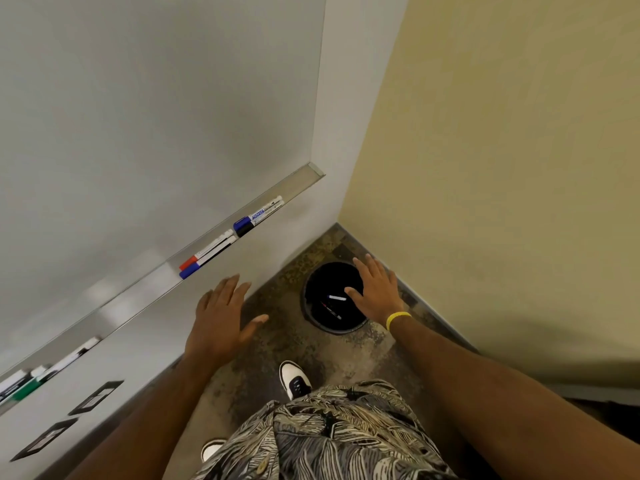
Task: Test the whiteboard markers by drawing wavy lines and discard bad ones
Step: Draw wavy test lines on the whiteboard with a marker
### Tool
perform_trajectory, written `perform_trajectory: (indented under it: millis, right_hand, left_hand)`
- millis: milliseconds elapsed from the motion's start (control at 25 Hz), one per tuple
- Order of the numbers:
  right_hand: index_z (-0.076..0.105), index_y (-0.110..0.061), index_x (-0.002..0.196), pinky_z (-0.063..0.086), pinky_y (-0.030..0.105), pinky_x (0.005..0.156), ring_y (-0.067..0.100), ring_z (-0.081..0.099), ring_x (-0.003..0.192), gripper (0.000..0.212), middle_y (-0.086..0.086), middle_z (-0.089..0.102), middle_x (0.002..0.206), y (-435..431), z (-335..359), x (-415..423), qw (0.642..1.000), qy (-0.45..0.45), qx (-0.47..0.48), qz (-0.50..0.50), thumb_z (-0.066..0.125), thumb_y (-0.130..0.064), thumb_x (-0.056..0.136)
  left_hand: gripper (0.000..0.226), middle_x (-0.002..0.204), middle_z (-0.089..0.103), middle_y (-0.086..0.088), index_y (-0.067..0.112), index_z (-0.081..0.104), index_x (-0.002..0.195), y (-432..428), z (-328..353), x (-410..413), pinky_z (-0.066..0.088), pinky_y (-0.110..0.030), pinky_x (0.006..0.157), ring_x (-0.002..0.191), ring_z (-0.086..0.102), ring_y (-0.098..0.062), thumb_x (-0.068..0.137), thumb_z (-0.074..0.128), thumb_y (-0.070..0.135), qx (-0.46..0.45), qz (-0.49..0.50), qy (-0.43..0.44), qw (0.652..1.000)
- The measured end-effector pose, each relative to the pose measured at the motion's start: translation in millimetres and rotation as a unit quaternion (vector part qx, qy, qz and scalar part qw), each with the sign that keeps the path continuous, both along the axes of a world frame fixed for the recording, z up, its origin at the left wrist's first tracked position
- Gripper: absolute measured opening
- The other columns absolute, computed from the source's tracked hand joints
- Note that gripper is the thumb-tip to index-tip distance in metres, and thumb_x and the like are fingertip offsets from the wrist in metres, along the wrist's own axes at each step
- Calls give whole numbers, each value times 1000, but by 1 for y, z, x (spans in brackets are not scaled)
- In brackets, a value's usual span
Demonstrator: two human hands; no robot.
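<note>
A blank whiteboard [156,116] fills the upper left, with a metal tray [138,289] along its lower edge. On the tray lie a red-capped marker [204,252] and a blue-capped marker [207,259] side by side. Further right lie another blue-capped marker [258,215] and a black-capped marker [263,220]. More markers, one green [26,389], sit at the tray's left end. A black round bin [322,296] on the floor holds two markers [334,304]. My left hand [221,317] hovers flat and empty below the tray. My right hand [375,289] is spread flat above the bin, empty.
A yellow wall [502,168] meets the whiteboard wall at the corner behind the bin. Dark wall sockets [95,398] sit low on the left wall. My white and black shoe [294,379] stands on the mottled floor in front of the bin.
</note>
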State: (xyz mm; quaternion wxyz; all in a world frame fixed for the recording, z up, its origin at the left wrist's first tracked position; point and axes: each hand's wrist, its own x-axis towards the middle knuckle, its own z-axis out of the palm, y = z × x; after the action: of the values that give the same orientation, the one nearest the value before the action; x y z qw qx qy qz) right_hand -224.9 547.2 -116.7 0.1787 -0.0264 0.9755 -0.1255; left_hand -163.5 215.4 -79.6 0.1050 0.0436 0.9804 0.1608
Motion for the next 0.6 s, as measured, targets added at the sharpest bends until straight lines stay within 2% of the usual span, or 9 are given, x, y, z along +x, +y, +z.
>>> perform_trajectory:
  millis: [160, 320, 600]
  right_hand:
    - [10, -29, 157, 0, 53, 120, 27, 0, 152, 74, 4, 2, 166, -19, 3, 24, 999, -8, 8, 41, 45, -55, 97]
    - [8, -29, 157, -2, 52, 122, 26, -4, 152, 76, 4, -2, 166, -66, 9, 39, 993, -8, -1, 117, 44, -55, 97]
    - [9, -30, 157, -8, 49, 119, 25, -5, 152, 76, 4, -2, 166, -169, 30, 53, 969, 42, -22, 244, 48, -52, 96]
  left_hand:
    - [91, 160, 25, -8, 21, 37, 148, -14, -4, 15, 12, -51, 117, 148, 22, -30, 83, 21, 82, -35, 10, -2, 999]
    - [93, 160, 23, -9, 21, 38, 148, -34, -9, 36, 12, -54, 117, 148, 21, -30, 82, 18, 84, -42, 32, -16, 998]
    - [92, 161, 20, -8, 22, 33, 150, -90, -2, 87, 12, -55, 120, 150, 17, -28, 83, 16, 82, -54, 106, 1, 993]
